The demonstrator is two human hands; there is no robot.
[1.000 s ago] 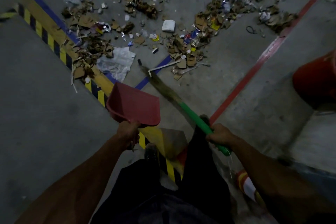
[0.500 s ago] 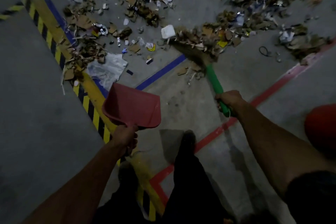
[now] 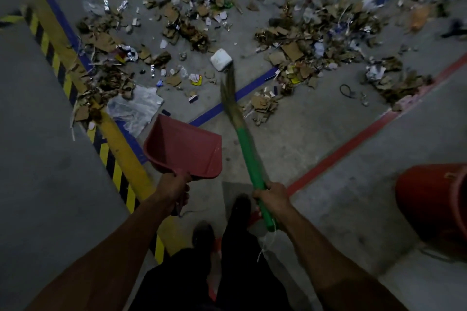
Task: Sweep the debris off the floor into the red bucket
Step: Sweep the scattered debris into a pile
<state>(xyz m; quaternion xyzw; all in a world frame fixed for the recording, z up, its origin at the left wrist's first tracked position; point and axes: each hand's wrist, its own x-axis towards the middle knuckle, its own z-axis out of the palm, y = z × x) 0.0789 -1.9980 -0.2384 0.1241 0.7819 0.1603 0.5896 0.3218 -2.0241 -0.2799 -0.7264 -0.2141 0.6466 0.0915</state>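
My left hand (image 3: 175,190) grips the handle of a red dustpan (image 3: 184,146), held above the floor with its mouth facing away from me. My right hand (image 3: 274,195) grips the green handle of a broom (image 3: 249,156). Its straw head (image 3: 230,94) is blurred and points toward a white block (image 3: 221,59). Debris (image 3: 310,45) of cardboard scraps, paper and wrappers covers the floor ahead. The red bucket (image 3: 434,204) stands at the right edge, partly cut off.
A yellow-and-black hazard stripe (image 3: 113,159) runs diagonally on the left, beside blue floor tape (image 3: 214,111). A red floor line (image 3: 353,141) runs to the right. A clear plastic sheet (image 3: 136,108) lies near the dustpan. My legs and feet (image 3: 222,247) are below.
The broom swung from the debris pile on the right back toward the middle, and my right hand pulled closer to me. The dustpan stayed about where it was. The view shifted left.
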